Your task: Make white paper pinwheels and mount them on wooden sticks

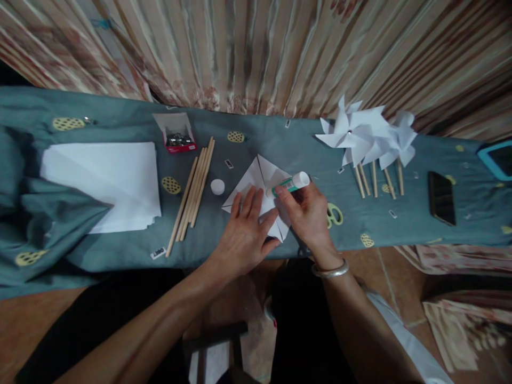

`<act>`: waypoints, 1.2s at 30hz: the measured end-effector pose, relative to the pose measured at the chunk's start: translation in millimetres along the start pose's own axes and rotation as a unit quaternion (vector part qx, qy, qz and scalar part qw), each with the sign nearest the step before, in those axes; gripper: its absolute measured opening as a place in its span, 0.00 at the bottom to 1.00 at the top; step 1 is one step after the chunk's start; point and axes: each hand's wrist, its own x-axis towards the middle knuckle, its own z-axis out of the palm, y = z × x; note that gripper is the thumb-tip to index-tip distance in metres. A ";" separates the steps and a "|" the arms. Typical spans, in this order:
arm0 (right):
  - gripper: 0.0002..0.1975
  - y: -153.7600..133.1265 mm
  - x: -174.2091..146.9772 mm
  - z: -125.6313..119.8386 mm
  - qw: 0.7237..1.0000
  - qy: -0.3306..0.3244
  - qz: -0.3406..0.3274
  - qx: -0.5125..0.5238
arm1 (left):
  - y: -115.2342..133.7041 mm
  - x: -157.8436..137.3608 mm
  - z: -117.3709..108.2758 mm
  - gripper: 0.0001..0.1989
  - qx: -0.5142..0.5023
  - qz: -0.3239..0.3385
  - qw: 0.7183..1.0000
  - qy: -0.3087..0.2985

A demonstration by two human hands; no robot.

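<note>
A white paper square with dark lines toward its corners lies on the cloth, turned like a diamond. My left hand rests flat on its lower left part, fingers spread. In my right hand is a glue stick, green and white, held slanted with its tip at the middle of the paper. Left of the paper lies a round white cap. Yellow-green scissors lie beside my right hand, partly hidden by it.
Wooden sticks lie left of the cap, below an open red box of small metal pieces. A paper stack is farther left. Finished paper pinwheels, a phone and a blue-edged device lie right. A curtain hangs behind.
</note>
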 end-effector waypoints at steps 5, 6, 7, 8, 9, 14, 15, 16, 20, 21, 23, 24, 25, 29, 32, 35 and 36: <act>0.15 -3.7 3.6 0.8 1.000 -0.004 -0.018 -0.019 | 0.0 0.2 -0.6 0.29 -0.004 -0.001 1.000 0.001; 0.15 -3.6 4.2 1.2 1.000 -0.004 -0.021 -0.017 | 0.0 0.3 -0.8 0.28 -0.004 0.000 1.000 0.000; 0.15 -3.6 4.6 1.5 1.000 -0.002 -0.023 -0.017 | 0.0 0.3 -1.0 0.28 -0.003 0.000 1.000 0.000; 0.15 -3.7 4.9 1.7 1.000 -0.001 -0.024 -0.019 | 0.0 0.4 -1.1 0.28 -0.003 0.000 1.000 0.000; 0.15 -3.9 5.0 1.9 0.999 -0.001 -0.025 -0.022 | 0.0 0.4 -1.2 0.28 -0.003 0.001 1.000 -0.002; 0.15 -6.7 5.4 1.7 0.999 -0.014 -0.027 -0.030 | -0.3 -0.1 -0.2 0.29 -0.005 0.000 1.000 -0.001; 0.15 -7.3 5.5 1.7 0.999 -0.016 -0.028 -0.030 | -0.4 -0.2 0.3 0.29 -0.006 0.000 1.000 0.001; 0.15 -7.7 5.6 1.8 0.999 -0.017 -0.030 -0.030 | -0.5 -0.3 0.8 0.29 -0.008 0.000 1.000 0.003; 0.15 -8.6 5.7 2.2 0.999 -0.025 -0.037 -0.032 | -0.9 -0.4 2.8 0.29 -0.019 -0.001 1.000 0.001; 0.15 -8.8 5.6 2.2 0.998 -0.028 -0.039 -0.034 | -0.9 -0.4 3.2 0.29 -0.021 -0.002 1.000 0.000; 0.15 -9.0 5.4 2.0 0.998 -0.031 -0.044 -0.037 | -1.0 -0.4 3.7 0.30 -0.025 -0.002 1.000 0.000; 0.15 -9.1 5.2 1.9 0.998 -0.032 -0.046 -0.038 | -1.0 -0.4 3.8 0.30 -0.027 -0.002 1.000 0.001; 0.15 -9.2 5.1 1.8 0.998 -0.033 -0.049 -0.039 | -1.0 -0.4 3.9 0.30 -0.028 -0.003 1.000 0.002; 0.14 -10.2 4.4 1.5 0.997 -0.041 -0.052 -0.034 | -1.1 -0.4 3.5 0.30 -0.025 0.000 1.000 0.003; 0.14 -11.2 4.0 1.3 0.997 -0.046 -0.051 -0.032 | -1.1 -0.5 3.2 0.29 -0.021 0.002 1.000 0.003; 0.13 -11.8 3.6 0.8 0.997 -0.055 -0.054 -0.028 | -0.8 -0.4 3.0 0.30 -0.020 0.001 1.000 0.005; 0.13 -11.8 3.4 0.6 0.996 -0.058 -0.055 -0.028 | -0.7 -0.4 2.8 0.30 -0.020 0.001 1.000 0.006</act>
